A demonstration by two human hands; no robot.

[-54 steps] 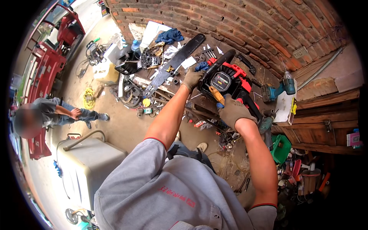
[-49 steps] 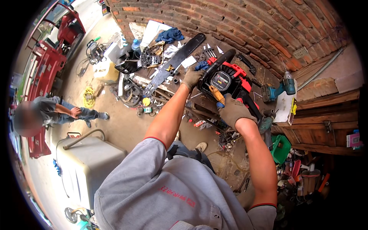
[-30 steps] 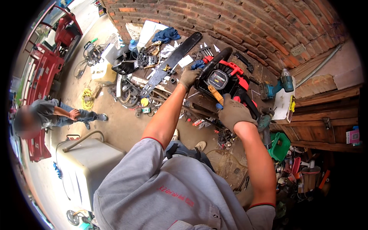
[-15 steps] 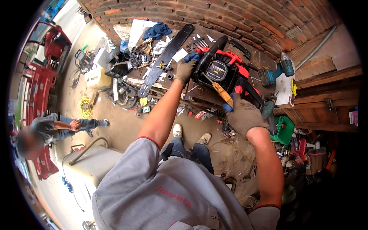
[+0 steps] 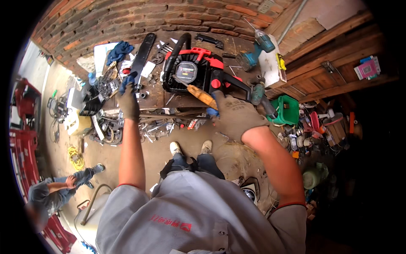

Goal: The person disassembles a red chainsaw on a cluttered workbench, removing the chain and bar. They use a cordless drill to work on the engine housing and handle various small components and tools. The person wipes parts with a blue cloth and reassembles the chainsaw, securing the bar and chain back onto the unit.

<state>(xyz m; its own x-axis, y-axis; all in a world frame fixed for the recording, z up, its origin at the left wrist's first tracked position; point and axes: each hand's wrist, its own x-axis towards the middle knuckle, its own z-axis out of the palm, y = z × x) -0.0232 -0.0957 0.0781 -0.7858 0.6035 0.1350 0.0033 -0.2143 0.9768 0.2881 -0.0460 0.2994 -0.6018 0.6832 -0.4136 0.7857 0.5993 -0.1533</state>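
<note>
My gloved right hand (image 5: 237, 116) grips a yellow wooden-handled tool (image 5: 202, 96), whose thin metal end reaches into the side of a red-and-black chainsaw (image 5: 193, 67) on the cluttered workbench (image 5: 156, 97). My gloved left hand (image 5: 129, 99) is raised left of the chainsaw, apart from it. Its blue-coated fingers point up over small parts near a long dark guide bar (image 5: 143, 54), with nothing clearly in them. A cordless drill (image 5: 264, 42) lies to the right, and a green power tool (image 5: 258, 93) sits beside my right hand.
A brick wall (image 5: 169, 17) backs the bench. Another person (image 5: 59, 192) is low at the left near a red vehicle (image 5: 25, 144), beside coiled yellow cord (image 5: 76, 158) and a pale tank (image 5: 95, 207). A green bin (image 5: 287, 109) and piled clutter (image 5: 321, 135) stand at right.
My left hand has left the chainsaw and moved leftward. My right hand still grips the yellow-handled tool. The view has turned, so the person at left now appears lower in the picture.
</note>
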